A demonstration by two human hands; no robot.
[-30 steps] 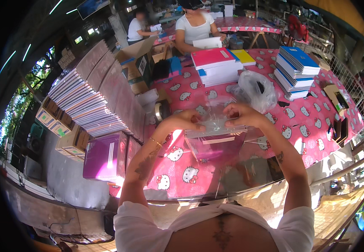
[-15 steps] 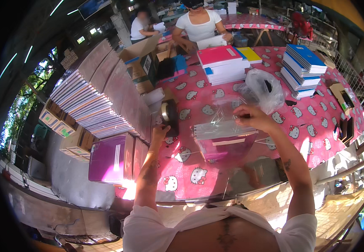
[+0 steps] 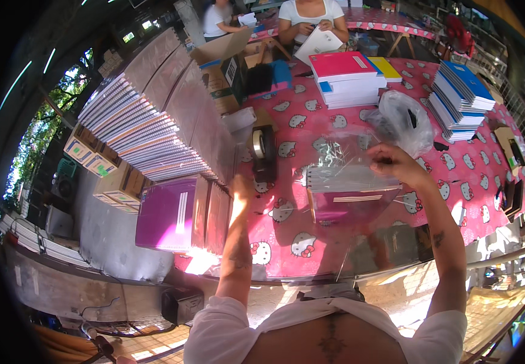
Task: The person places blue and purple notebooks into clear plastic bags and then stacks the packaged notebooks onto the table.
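A purple notebook bundle (image 3: 341,209) is lying on the table (image 3: 283,258) in front of the person, between the two hands and much nearer to the right one, with its longer side running roughly left to right and clear plastic (image 3: 332,155) spreading from its far edge. The right hand (image 3: 393,165) is hovering at the bundle's far right corner, its fingers curling inward close together over the plastic; whether they are pinching it cannot be told. The left hand (image 3: 242,187) is staying well apart from the bundle, to its left, just beside the tall notebook stack (image 3: 168,115) and on the near side of the tape dispenser (image 3: 263,155); it is blurring, so its grip cannot be told. As for markings, pale bars are crossing the bundle's purple cover, and similar white bars are running up the purple notebooks (image 3: 160,221) at the left. A small pale label is sitting on the red notebook (image 3: 338,65) at the top of the far pile, and a white label is showing on the cardboard box (image 3: 232,85), their print being too small to read.
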